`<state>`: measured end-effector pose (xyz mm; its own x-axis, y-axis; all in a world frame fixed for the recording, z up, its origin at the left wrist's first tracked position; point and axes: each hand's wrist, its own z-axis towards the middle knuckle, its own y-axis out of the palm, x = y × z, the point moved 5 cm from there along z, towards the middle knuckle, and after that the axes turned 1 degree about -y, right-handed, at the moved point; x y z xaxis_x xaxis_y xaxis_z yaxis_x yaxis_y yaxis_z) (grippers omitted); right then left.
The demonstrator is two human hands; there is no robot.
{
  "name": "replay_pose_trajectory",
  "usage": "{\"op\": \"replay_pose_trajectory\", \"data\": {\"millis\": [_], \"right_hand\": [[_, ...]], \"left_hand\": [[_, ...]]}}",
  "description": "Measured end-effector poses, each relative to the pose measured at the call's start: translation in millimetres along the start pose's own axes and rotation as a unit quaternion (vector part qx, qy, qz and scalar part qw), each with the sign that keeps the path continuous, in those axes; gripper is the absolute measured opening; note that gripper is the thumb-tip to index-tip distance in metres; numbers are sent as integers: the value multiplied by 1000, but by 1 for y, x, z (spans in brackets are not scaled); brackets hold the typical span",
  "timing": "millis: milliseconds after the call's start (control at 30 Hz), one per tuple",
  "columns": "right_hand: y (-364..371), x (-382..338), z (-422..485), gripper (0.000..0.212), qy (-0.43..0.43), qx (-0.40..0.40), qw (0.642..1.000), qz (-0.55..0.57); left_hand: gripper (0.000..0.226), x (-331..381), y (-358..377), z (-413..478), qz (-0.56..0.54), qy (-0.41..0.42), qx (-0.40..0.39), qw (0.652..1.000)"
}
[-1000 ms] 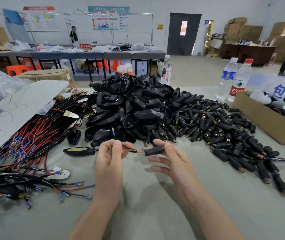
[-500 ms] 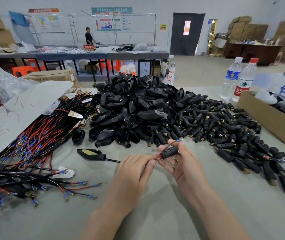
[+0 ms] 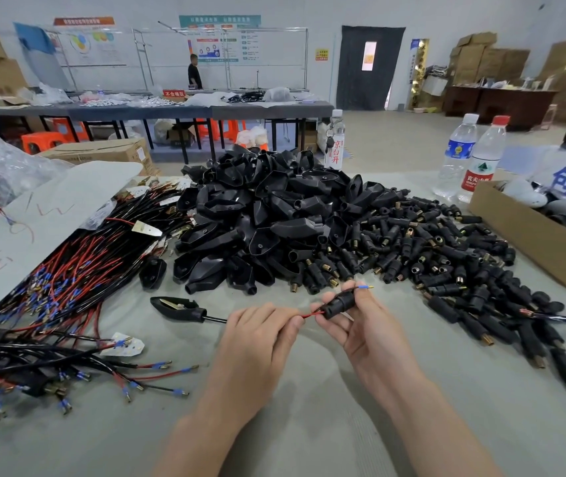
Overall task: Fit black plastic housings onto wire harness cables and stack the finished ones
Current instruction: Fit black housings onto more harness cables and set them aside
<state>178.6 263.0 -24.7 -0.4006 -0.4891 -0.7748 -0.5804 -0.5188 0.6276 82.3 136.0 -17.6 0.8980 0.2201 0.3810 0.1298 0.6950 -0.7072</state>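
Your right hand [image 3: 360,333] pinches a small black housing [image 3: 338,304] between thumb and curled fingertips, above the grey table [image 3: 309,425]. A blue-sleeved terminal [image 3: 364,287] pokes out past the thumb. A red wire [image 3: 309,315] leaves the housing's other end. Your left hand [image 3: 257,342], fingers curled close together, pinches that wire just beside the housing. A black cable [image 3: 214,319] runs from under the left hand to a shell [image 3: 176,306] lying flat on the table. Behind sits a heap of loose housings [image 3: 274,215], with a harness bundle [image 3: 68,273] to its left.
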Motion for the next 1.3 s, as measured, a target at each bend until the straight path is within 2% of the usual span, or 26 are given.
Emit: {"op": "replay_pose_trajectory", "data": {"millis": [333, 467, 600, 700, 800, 933, 1067, 1167, 1300], "right_hand": [[1, 6, 4, 29, 20, -12, 1000, 2], [6, 10, 2, 29, 19, -44, 998, -47], [12, 14, -3, 32, 14, -85, 993, -79], [12, 17, -4, 33, 3, -97, 984, -147], [11, 15, -4, 36, -21, -93, 975, -199], [9, 10, -3, 34, -32, -90, 977, -189], [15, 12, -5, 33, -28, -112, 973, -201], [20, 17, -6, 31, -16, -138, 967, -215], [9, 13, 0, 35, -41, -78, 984, -155]], "left_hand": [[30, -10, -3, 0, 24, -19, -11, 999], [21, -8, -2, -5, -81, -61, 0, 995], [21, -4, 3, -4, -195, -104, -8, 975], [14, -3, 8, -5, -229, -125, -29, 965], [13, -3, 4, -3, -248, -152, -5, 957], [15, -2, 1, 0, -341, -211, 9, 916], [9, 5, -2, 1, -326, -181, -7, 928], [15, 5, -3, 2, -309, -171, -2, 936], [15, 2, -9, 4, -410, -212, 20, 887]]}}
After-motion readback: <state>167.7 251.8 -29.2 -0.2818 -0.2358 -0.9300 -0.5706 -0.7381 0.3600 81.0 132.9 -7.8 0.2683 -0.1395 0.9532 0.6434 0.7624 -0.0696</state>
